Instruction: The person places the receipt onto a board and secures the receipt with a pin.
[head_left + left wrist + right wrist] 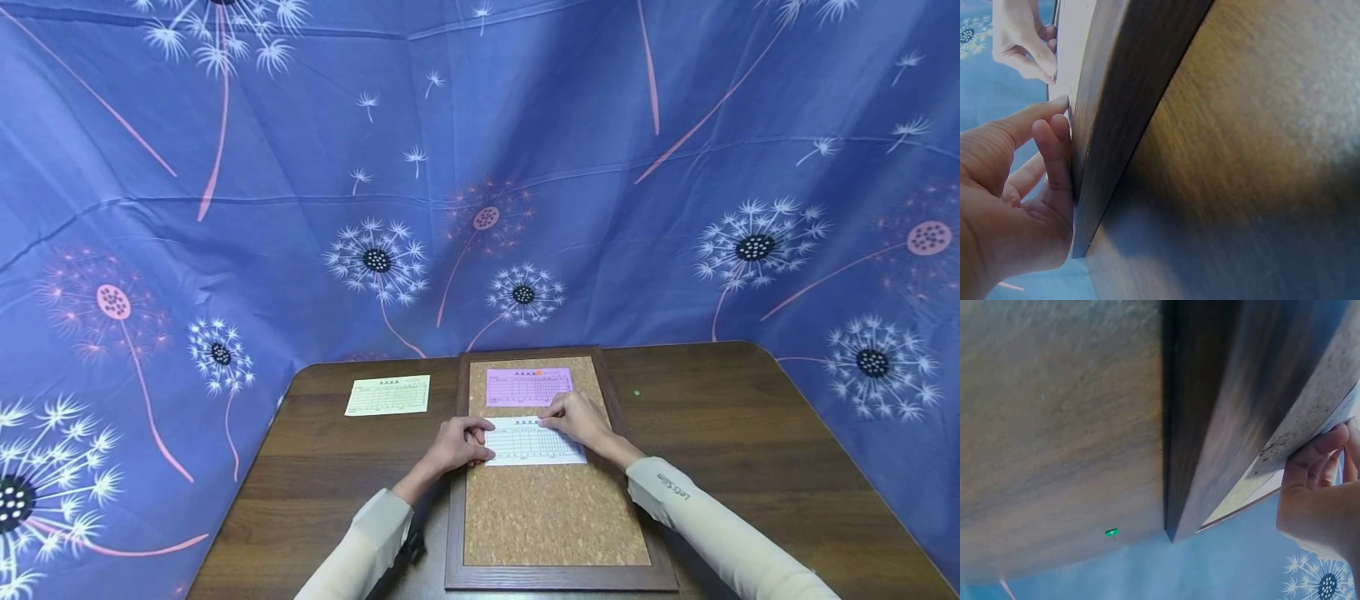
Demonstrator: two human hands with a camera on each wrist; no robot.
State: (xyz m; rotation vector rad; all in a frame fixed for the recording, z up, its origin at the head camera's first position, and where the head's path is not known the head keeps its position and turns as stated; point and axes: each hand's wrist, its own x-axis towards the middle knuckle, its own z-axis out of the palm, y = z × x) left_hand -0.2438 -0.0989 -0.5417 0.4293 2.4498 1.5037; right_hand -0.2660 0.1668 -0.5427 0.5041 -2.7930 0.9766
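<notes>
A white printed form lies on a cork board with a dark wooden frame. At its left edge, my left hand presses the paper with thumb and index finger; the left wrist view shows that hand against the board's frame. My right hand is at the form's top edge, thumb and finger pinching what looks like a small pin, mostly hidden by the fingertips. Higher on the board is a pink form with an orange pushpin at its top.
Left of the board, a pale green form lies on the brown wooden table. A green pushpin rests on the table to the board's right. Behind the table hangs a blue cloth with dandelion prints.
</notes>
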